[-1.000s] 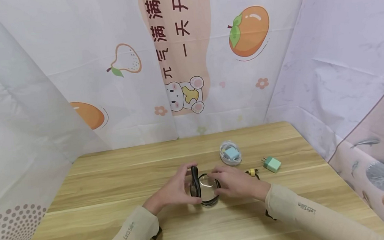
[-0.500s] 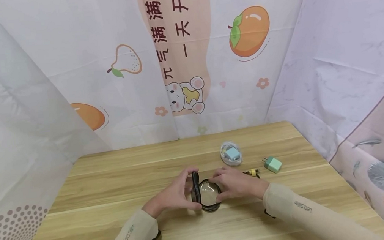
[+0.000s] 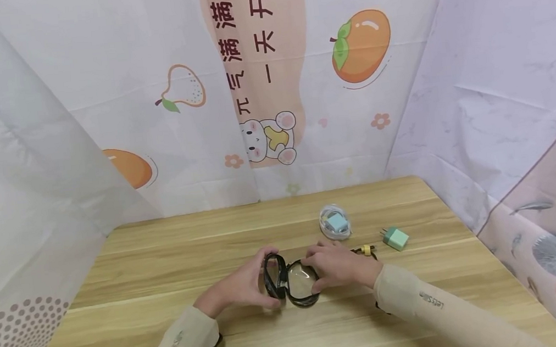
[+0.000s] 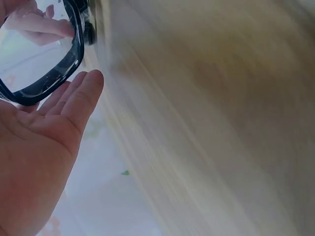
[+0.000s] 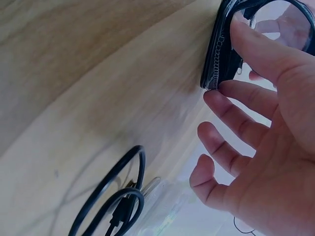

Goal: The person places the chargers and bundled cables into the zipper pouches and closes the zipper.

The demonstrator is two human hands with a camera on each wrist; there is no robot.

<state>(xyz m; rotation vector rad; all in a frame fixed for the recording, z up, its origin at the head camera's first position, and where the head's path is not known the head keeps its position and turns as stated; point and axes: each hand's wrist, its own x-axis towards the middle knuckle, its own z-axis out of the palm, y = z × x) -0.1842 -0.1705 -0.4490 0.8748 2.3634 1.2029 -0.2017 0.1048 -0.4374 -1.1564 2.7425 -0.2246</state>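
Note:
A small clear zip case with black edging stands unfolded on the table in the head view. My left hand holds its raised, tilted half by the rim between thumb and fingers. On the other half, my right hand grips the right edge. The left wrist view shows the black rim of the see-through panel against the left fingers. Zipper teeth run along the case's side in the right wrist view, close to the right thumb and index finger; the other right fingers are loosely bent.
Beside my right hand lies a black cable with a yellow tie. Farther right is a mint-green plug adapter. Behind sits a pale coiled cable with a light-blue block. Printed cloth hangs behind the wooden table.
My left hand has moved left, tipping the case's upright half away from the other half so it spreads wider. The whole case has slid slightly toward me. My right hand stays at its edge.

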